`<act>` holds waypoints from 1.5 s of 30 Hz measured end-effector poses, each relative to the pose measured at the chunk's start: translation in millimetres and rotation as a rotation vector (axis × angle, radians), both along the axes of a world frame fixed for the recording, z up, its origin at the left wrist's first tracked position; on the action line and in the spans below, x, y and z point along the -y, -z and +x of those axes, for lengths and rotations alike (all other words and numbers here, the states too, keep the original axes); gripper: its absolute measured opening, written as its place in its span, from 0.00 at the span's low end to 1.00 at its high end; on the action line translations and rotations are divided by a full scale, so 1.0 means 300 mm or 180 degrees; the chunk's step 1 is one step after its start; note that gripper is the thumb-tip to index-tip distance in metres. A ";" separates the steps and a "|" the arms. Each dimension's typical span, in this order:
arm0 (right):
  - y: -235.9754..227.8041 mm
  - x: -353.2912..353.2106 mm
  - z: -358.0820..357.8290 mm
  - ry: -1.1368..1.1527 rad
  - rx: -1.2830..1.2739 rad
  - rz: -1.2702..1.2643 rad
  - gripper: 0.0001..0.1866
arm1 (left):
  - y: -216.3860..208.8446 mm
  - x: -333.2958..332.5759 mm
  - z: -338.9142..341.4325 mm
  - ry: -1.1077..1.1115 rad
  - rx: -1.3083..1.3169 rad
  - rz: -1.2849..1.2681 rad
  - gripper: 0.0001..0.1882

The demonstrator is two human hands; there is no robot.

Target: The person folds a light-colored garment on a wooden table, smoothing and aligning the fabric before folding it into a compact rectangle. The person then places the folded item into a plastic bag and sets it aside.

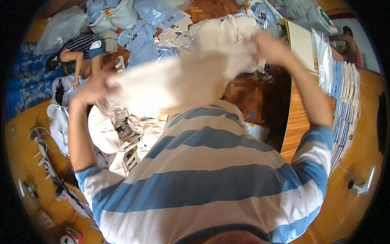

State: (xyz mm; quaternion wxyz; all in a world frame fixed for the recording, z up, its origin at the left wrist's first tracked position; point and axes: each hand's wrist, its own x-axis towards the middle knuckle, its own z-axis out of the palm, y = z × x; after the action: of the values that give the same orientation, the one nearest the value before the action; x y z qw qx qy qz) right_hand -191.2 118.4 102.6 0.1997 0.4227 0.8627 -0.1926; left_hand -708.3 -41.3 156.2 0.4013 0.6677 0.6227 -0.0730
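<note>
A cream garment (174, 85) is stretched out in front of my chest, blurred by motion; its exact kind cannot be made out. My left hand (95, 91) grips one end, its fingers smeared. At the other end, raised higher, my right hand (269, 49) is closed on a bunched edge. Beyond the garment lies a heap of cream cloth (223, 29). More cream garments (148, 132) lie below it on the left, beside a round white seat or stool (105, 129).
Bagged light-blue garments (140, 34) cover the far floor. A co-worker (79, 53) bends over at the far left. On the right stand a wooden table (298, 118) and a tall stack of folded garments (345, 105). Another person (351, 46) is at the far right.
</note>
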 end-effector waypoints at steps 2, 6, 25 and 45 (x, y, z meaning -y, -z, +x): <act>-0.142 -0.193 -0.081 0.0213 0.0282 0.1665 0.12 | -0.152 -0.049 -0.036 -0.0517 -0.0765 0.1849 0.22; -0.149 -0.147 -0.032 0.0964 -0.0953 0.3760 0.15 | -0.129 -0.059 0.053 -0.1198 0.0209 0.5633 0.20; -0.461 1.276 0.615 0.2821 -0.2844 0.1478 0.11 | -0.313 -0.452 0.574 0.1096 0.3319 0.1969 0.21; -0.792 1.964 1.812 0.4464 0.0737 0.5284 0.15 | -0.718 -0.533 2.836 0.2231 0.3453 0.5739 0.18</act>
State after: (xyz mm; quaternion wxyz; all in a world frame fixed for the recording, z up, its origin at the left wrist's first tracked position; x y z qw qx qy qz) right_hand 352.4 -470.6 340.1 -0.2218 0.8388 0.2672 0.4193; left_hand 142.5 118.5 371.6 -0.0551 0.7978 -0.0340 0.5995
